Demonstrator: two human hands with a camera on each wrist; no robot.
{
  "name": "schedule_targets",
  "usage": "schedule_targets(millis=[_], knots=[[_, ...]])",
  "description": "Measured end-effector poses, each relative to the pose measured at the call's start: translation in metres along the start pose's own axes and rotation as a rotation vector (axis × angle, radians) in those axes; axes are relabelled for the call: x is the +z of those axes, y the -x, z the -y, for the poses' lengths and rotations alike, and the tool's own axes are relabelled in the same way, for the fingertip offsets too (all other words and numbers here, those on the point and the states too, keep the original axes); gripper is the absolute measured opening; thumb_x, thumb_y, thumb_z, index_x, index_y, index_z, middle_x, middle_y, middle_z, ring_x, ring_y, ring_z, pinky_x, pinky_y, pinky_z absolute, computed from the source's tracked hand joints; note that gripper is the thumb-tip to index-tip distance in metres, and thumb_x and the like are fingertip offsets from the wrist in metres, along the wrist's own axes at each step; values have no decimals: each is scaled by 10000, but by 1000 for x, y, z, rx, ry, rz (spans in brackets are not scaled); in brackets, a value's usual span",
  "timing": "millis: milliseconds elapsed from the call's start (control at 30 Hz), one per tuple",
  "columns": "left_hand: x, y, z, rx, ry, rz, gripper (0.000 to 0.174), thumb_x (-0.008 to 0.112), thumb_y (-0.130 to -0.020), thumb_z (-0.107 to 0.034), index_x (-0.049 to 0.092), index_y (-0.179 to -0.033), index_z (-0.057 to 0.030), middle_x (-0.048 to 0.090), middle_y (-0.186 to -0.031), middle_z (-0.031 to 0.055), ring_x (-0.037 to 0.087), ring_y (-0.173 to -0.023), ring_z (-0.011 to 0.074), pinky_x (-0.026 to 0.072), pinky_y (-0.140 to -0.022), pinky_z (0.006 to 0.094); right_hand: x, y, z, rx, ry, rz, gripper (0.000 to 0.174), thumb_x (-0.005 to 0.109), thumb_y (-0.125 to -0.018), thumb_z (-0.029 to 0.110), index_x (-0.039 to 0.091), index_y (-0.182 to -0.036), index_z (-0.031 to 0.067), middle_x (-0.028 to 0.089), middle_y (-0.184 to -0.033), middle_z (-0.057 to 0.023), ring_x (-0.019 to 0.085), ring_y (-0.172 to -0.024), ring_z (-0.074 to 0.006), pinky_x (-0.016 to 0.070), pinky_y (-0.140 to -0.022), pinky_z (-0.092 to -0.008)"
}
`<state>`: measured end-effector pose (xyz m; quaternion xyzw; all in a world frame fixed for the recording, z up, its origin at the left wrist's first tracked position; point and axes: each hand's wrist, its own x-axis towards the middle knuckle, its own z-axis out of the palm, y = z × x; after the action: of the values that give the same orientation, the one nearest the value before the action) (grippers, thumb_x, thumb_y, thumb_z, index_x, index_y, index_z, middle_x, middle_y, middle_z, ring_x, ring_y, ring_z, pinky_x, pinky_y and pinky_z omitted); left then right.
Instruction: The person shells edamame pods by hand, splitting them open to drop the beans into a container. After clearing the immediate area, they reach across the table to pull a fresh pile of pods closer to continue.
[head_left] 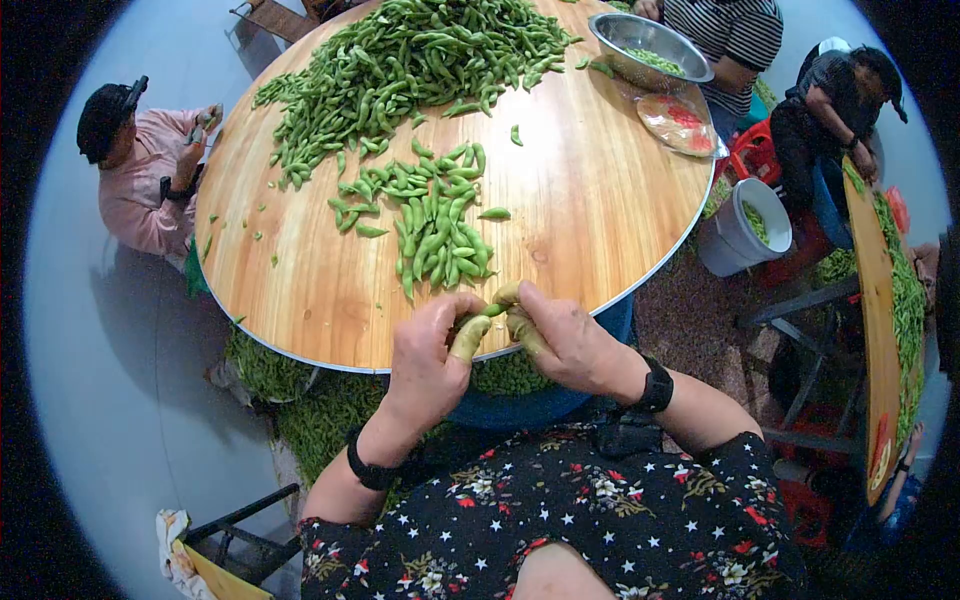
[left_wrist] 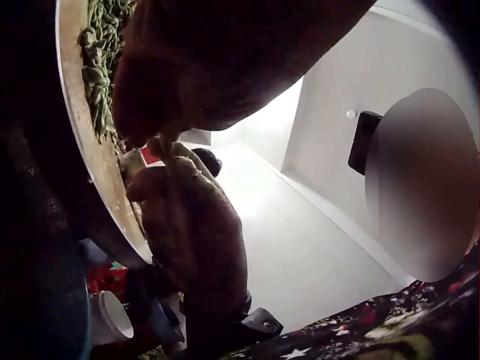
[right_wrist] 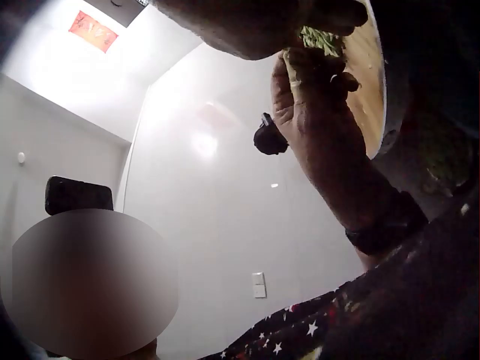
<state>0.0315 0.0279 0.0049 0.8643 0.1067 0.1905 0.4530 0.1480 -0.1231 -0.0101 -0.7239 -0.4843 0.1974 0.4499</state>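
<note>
In the head view a green soybean pod (head_left: 493,310) is pinched between both hands, just over the near edge of the round wooden table (head_left: 590,200). My left hand (head_left: 425,350) holds one end with thumb and forefinger. The other end is gripped by my right hand (head_left: 575,345). Thumbs and some fingertips look yellow-green. A small group of pods (head_left: 435,235) lies right beyond the hands, with a large heap of pods (head_left: 410,70) farther back. In the left wrist view the right hand (left_wrist: 195,232) shows with bent fingers; the pod itself is hidden there.
A steel bowl (head_left: 650,50) with shelled beans and a plastic-wrapped item (head_left: 675,122) sit at the far right. Beside the table stands a white bucket (head_left: 740,235). A blue tub (head_left: 520,408) is under the near edge. Other people sit around, one in pink (head_left: 150,190) at left.
</note>
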Motion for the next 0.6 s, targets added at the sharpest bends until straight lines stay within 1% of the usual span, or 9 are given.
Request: schedule_targets(millis=[67, 133, 200, 233, 300, 400, 467, 533, 600], knots=[[-1, 3, -3, 14, 65, 27, 132, 634, -822, -11, 621, -952, 8, 635, -798, 141, 624, -665, 208, 486, -600, 304, -5, 3, 3, -18, 9, 20, 247, 478, -939, 138, 496, -1136, -11, 594, -776, -191, 615, -711, -331, 469, -631, -383], [-2, 5, -3, -52, 92, 1, 133, 632, -819, -6, 620, -951, 8, 635, -799, 141, 626, -673, 211, 487, -604, 306, -11, 5, 12, -39, 18, 43, 252, 476, -937, 134, 490, -1145, -8, 594, -779, -197, 618, -719, -337, 469, -631, -385], [-2, 6, -2, -117, 120, -27, 134, 631, -817, -2, 620, -949, 9, 635, -799, 141, 627, -680, 214, 489, -607, 308, -18, 5, 23, 91, -83, 116, 255, 467, -935, 126, 487, -1154, -2, 595, -792, -206, 618, -734, -356, 469, -633, -388], [-3, 6, 1, -88, 87, 8, 136, 632, -815, 0, 621, -951, 10, 637, -802, 142, 631, -683, 213, 490, -607, 308, -17, 5, 20, 93, -82, 116, 255, 467, -935, 126, 487, -1154, -2, 595, -792, -206, 618, -734, -356, 469, -633, -388], [-2, 5, 1, -61, 55, 43, 139, 632, -813, 2, 622, -952, 11, 638, -804, 143, 634, -685, 212, 490, -607, 309, -13, 5, 10, -21, -17, 96, 254, 469, -937, 136, 484, -1152, 1, 598, -791, -200, 618, -734, -354, 467, -631, -392], [-2, 5, 1, -48, 94, 29, 133, 629, -825, -17, 621, -954, 14, 634, -796, 149, 633, -689, 244, 490, -617, 326, -11, 3, 6, 12, 70, 137, 236, 490, -927, 124, 490, -1127, -3, 593, -781, -206, 617, -740, -367, 468, -632, -409], [-4, 3, 2, 69, -14, 53, 120, 623, -840, -40, 615, -943, 21, 622, -791, 166, 623, -703, 302, 486, -628, 357, -8, 3, 4, -10, 80, 119, 220, 498, -921, 111, 490, -1109, -3, 587, -774, -211, 614, -746, -379, 469, -635, -419], [-7, 3, 0, 61, -56, 86, 113, 614, -846, -44, 610, -936, 25, 617, -791, 174, 615, -714, 327, 483, -632, 371, -7, 3, 6, -32, 91, 102, 203, 507, -915, 98, 489, -1090, -3, 581, -767, -217, 610, -752, -391, 470, -638, -430], [-11, 4, -3, 54, -98, 119, 109, 605, -853, -49, 606, -928, 29, 611, -792, 183, 606, -725, 352, 479, -637, 385, -8, 3, 11, -57, 217, 154, 171, 511, -894, 51, 498, -1059, 6, 563, -764, -244, 591, -759, -425, 472, -629, -439]])
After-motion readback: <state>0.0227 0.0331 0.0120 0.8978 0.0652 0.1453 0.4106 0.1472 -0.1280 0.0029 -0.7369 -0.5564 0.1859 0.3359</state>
